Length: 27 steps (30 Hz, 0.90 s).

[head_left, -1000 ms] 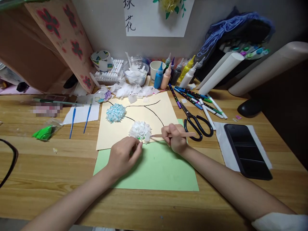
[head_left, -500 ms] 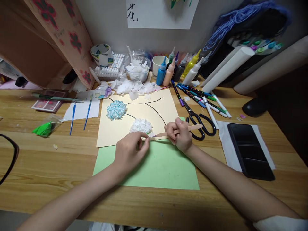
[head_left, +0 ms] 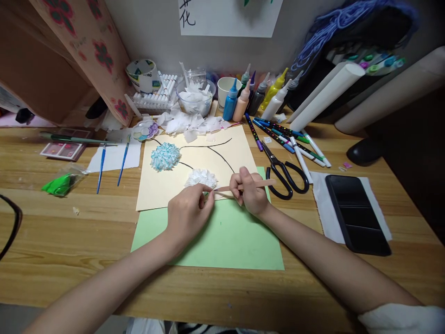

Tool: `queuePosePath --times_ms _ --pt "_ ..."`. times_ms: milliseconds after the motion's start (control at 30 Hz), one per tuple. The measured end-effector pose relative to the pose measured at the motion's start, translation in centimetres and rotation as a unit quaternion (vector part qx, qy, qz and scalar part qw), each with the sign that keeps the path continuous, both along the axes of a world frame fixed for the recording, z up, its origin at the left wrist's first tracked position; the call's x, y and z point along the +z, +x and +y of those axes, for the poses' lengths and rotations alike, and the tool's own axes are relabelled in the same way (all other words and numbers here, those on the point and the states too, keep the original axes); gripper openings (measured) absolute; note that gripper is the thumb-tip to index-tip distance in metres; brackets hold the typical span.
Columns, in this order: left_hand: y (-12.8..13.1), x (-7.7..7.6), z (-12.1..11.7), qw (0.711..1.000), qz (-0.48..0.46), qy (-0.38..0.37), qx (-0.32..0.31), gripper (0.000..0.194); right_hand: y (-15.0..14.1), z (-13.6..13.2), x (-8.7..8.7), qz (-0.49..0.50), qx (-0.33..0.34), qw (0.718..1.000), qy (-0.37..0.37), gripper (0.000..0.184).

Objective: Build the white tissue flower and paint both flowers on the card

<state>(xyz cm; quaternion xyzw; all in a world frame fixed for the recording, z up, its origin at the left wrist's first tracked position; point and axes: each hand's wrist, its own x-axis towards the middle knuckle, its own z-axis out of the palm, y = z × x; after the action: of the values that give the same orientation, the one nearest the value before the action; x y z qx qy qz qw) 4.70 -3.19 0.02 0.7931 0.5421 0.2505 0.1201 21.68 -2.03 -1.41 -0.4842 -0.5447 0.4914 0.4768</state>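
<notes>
My right hand (head_left: 251, 191) is closed around a flat wooden craft stick (head_left: 264, 183), its narrow end pointing left. That end meets the fingertips of my left hand (head_left: 189, 211), which are pinched beside the lower edge of a white paper-petal flower (head_left: 200, 177); whatever lies between them is too small to make out. The flower rests on a cream sheet (head_left: 153, 192) with drawn dark stems and a blue-white petal flower (head_left: 165, 156). A green sheet (head_left: 225, 241) lies partly beneath the cream one, under my wrists.
Black-handled scissors (head_left: 283, 174) and scattered markers (head_left: 278, 134) lie to the right, by a black phone-like slab (head_left: 358, 215). Paint bottles (head_left: 230, 102), a bowl of paper bits (head_left: 196, 99) and loose white scraps (head_left: 189, 124) line the back. Two blue brushes (head_left: 123, 160) lie left.
My left hand has moved right and up to the stick's tip, its fingers now pinched there and covering the flower's lower edge. My right hand keeps hold of the stick. The camera view has shifted slightly.
</notes>
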Motion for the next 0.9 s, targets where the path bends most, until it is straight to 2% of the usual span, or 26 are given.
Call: queuePosePath --times_ms 133,300,367,600,767,900 --pt "-0.2 -0.2 -0.3 1.0 0.02 0.014 -0.007 0.016 -0.1 0.1 -0.1 -0.007 -0.005 1.0 -0.006 0.062" --pt "-1.3 -0.5 -1.6 0.989 0.072 0.023 -0.129 0.028 -0.2 0.2 -0.1 -0.006 -0.019 1.0 -0.014 0.063" --pt "-1.5 -0.6 -1.9 0.984 0.094 0.024 -0.151 0.029 -0.3 0.2 -0.1 -0.003 -0.024 0.999 -0.021 0.063" --pt "-1.5 -0.8 -1.6 0.982 0.108 -0.015 -0.153 0.031 -0.4 0.4 0.0 0.017 -0.047 0.998 -0.034 0.063" --pt "-1.5 -0.4 -1.5 0.984 0.081 -0.072 -0.141 0.014 -0.7 0.4 0.3 -0.019 -0.038 0.999 -0.024 0.061" --pt "-1.6 -0.4 -1.4 0.98 0.093 -0.056 -0.168 0.026 -1.3 0.8 1.3 -0.09 -0.025 0.996 0.014 0.06"
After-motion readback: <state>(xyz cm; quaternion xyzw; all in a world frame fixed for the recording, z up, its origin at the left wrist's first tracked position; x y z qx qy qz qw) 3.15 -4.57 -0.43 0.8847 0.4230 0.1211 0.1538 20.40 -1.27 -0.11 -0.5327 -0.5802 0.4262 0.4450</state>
